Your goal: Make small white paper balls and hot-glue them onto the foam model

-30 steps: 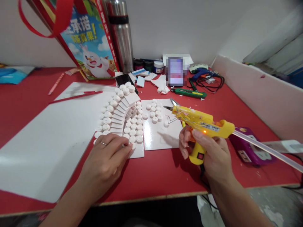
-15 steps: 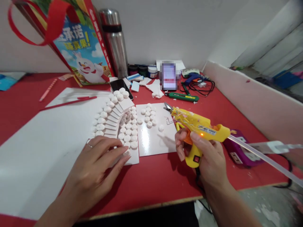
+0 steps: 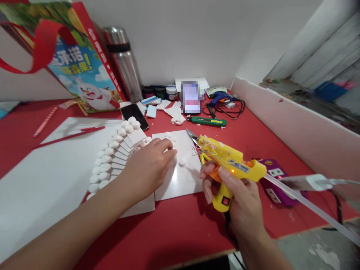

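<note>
My right hand (image 3: 243, 197) grips a yellow hot glue gun (image 3: 223, 150) with its orange light lit; a clear glue stick (image 3: 303, 202) sticks out of the back. The nozzle points left. My left hand (image 3: 149, 163) reaches over a white board (image 3: 180, 185), fingers curled together near small white rounded pieces; what lies between the fingertips is hidden. A single white piece (image 3: 182, 162) rests right of them. Under and beside my left forearm stands a curved stepped white model (image 3: 105, 167) edged with such pieces, partly covered by my arm.
Pliers (image 3: 192, 137) lie behind the nozzle. A green utility knife (image 3: 208, 121), a phone (image 3: 135, 114), a steel thermos (image 3: 123, 63) and a printed bag (image 3: 84, 75) are at the back. A purple box (image 3: 277, 187) sits right. White sheet (image 3: 36, 187) covers the left.
My left hand has moved right and away from me, from the pieces by the curved model to those on the white board. My right hand still holds the glue gun; the view has shifted slightly.
</note>
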`<act>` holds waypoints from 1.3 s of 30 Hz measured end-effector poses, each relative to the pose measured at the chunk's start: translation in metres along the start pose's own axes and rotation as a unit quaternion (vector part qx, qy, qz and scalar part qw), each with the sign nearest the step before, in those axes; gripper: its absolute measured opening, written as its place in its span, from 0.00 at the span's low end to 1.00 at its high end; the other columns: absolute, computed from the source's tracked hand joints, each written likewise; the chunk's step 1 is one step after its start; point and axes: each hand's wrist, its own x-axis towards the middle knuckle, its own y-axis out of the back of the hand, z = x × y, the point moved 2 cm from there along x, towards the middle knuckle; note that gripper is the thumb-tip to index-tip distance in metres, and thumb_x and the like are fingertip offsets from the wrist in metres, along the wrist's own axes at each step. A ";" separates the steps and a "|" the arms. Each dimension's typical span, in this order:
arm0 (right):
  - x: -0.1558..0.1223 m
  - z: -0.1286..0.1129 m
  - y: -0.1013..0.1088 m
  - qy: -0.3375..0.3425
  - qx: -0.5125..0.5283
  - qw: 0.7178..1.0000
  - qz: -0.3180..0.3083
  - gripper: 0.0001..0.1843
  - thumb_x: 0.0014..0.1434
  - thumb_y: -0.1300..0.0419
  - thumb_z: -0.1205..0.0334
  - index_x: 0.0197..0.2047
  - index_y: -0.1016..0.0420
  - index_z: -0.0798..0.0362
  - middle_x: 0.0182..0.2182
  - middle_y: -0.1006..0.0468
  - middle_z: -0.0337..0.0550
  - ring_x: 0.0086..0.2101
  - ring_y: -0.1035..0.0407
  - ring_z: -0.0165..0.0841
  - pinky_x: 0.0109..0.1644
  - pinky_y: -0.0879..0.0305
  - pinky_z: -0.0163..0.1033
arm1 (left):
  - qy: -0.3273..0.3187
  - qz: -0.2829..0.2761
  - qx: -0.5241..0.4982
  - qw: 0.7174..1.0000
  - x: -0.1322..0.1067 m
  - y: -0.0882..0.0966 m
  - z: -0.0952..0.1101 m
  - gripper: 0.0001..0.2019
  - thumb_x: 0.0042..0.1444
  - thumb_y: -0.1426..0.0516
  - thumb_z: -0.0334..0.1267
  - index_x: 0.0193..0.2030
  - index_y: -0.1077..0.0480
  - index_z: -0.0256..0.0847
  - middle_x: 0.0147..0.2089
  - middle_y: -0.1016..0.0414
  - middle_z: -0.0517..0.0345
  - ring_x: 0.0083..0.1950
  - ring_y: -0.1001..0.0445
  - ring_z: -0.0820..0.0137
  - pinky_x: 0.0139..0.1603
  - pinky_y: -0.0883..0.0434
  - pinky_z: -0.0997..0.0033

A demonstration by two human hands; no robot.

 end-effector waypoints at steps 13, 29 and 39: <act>0.000 -0.003 0.000 -0.003 -0.008 1.000 0.004 0.11 0.66 0.37 0.57 0.35 0.22 0.54 0.33 0.20 0.44 0.18 0.32 0.26 0.22 0.38 0.35 | -0.008 -0.035 -0.045 0.998 0.026 -0.016 -0.005 0.10 0.62 0.47 0.25 0.35 0.25 0.36 0.46 0.26 0.46 0.46 0.27 0.61 0.47 0.28 0.60; -0.010 0.001 -0.008 -0.027 -0.023 0.999 -0.003 0.11 0.66 0.37 0.56 0.38 0.19 0.54 0.34 0.20 0.43 0.18 0.33 0.25 0.24 0.34 0.36 | 0.282 0.107 -0.680 0.668 -0.064 -0.010 -0.023 0.09 0.61 0.34 0.39 0.48 0.21 0.45 0.41 0.20 0.55 0.41 0.18 0.68 0.43 0.20 0.68; 0.015 -0.021 -0.029 0.051 -0.037 0.998 0.006 0.12 0.66 0.38 0.56 0.35 0.20 0.54 0.33 0.21 0.42 0.19 0.32 0.26 0.23 0.38 0.34 | 0.259 0.095 -0.593 0.756 -0.062 -0.008 -0.018 0.12 0.60 0.35 0.39 0.51 0.21 0.43 0.48 0.22 0.53 0.42 0.22 0.70 0.43 0.23 0.68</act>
